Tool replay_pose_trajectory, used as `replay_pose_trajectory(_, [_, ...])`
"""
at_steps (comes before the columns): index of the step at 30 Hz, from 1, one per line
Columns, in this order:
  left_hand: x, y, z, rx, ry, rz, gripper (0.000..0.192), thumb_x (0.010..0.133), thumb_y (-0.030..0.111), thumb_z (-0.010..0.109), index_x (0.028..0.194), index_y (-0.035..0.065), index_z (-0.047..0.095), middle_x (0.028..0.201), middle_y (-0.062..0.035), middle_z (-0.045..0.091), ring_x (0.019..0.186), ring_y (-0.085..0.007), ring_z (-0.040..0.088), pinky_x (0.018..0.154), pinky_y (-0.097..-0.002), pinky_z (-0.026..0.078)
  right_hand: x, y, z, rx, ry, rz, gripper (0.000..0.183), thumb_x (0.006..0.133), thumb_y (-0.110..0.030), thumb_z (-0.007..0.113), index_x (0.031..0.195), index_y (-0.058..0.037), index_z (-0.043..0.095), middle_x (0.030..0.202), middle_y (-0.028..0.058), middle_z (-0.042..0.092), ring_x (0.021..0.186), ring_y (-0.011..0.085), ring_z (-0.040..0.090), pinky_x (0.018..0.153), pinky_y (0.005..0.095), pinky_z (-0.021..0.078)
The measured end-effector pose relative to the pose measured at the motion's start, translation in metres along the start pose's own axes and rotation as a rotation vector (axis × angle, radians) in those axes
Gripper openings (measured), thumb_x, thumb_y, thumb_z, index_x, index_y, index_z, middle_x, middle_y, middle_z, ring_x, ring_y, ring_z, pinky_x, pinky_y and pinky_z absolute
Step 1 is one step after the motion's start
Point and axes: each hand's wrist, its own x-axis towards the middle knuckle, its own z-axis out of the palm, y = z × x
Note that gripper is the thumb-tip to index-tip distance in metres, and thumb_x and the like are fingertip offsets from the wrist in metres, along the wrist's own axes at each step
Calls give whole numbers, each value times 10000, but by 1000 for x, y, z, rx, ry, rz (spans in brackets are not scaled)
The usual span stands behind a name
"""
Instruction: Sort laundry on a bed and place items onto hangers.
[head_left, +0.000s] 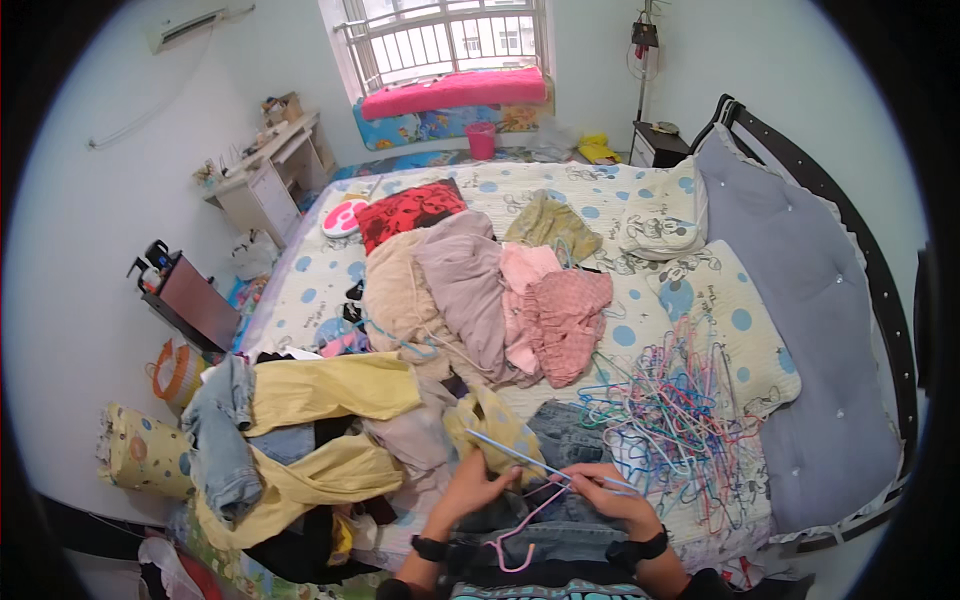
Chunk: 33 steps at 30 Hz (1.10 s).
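My left hand (480, 486) grips a yellow patterned garment (491, 431) near the bed's front edge. In my right hand (604, 489) are a light blue clothes hanger (514, 450) and a pink clothes hanger (536, 517), whose hook hangs towards me. The blue hanger crosses over the yellow garment; whether it is inside the cloth I cannot tell. Dark jeans (566, 435) lie beneath and beyond my hands. A tangled heap of coloured hangers (675, 420) lies to their right.
Yellow trousers (337, 386) and a denim garment (225, 442) are piled at left. Pink shorts (566, 322), a mauve garment (465, 292) and a beige one (401, 292) lie mid-bed. Pillows (735, 330) rest by the grey padded headboard (802, 300). A pink bin (481, 141) stands beyond the bed.
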Motion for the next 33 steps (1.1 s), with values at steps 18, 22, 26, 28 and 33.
replay_pose_trajectory(18, [-53, -30, -167, 538, 675, 409, 276, 937, 94, 497, 1135, -79, 579, 983, -191, 600, 845, -313, 563, 722, -443, 445, 52, 73, -90, -876, 942, -444, 512, 797, -2, 462, 1307, -24, 507, 665, 117, 484, 580, 246, 466, 562, 350, 370])
replay_pose_trajectory(22, [-70, -7, -294, 38, 1098, 83, 371, 977, 347, 516, 897, -4, 610, 776, -30, 602, 658, -126, 543, 611, -291, 451, 30, 52, -110, -762, 927, -152, 359, 912, -12, 413, 1255, 17, 511, 1064, 256, 619, 896, 400, 602, 808, 418, 462])
replay_pose_trajectory(26, [-113, -59, -384, 274, 1334, 0, 414, 979, 357, 504, 844, -21, 610, 759, -32, 617, 613, -129, 540, 570, -303, 444, 19, 75, -146, -901, 1053, -104, 402, 904, 2, 407, 1303, 8, 462, 1043, 250, 609, 921, 403, 596, 818, 426, 468])
replay_pose_trajectory(28, [-127, -88, -394, 544, 1385, -87, 417, 980, 346, 501, 864, -39, 610, 765, -40, 625, 615, -147, 544, 581, -329, 450, 20, 90, -158, -1044, 1103, -132, 449, 883, 28, 398, 1330, 3, 434, 1016, 241, 603, 935, 394, 593, 836, 413, 470])
replay_pose_trajectory(33, [-174, -183, -367, 391, 1450, -511, 421, 926, 281, 523, 1126, -88, 551, 1033, -262, 617, 978, -405, 580, 818, -453, 432, 28, 141, -176, -1039, 901, 178, 504, 808, 66, 485, 1306, 9, 429, 1158, 245, 504, 1082, 411, 513, 926, 445, 422])
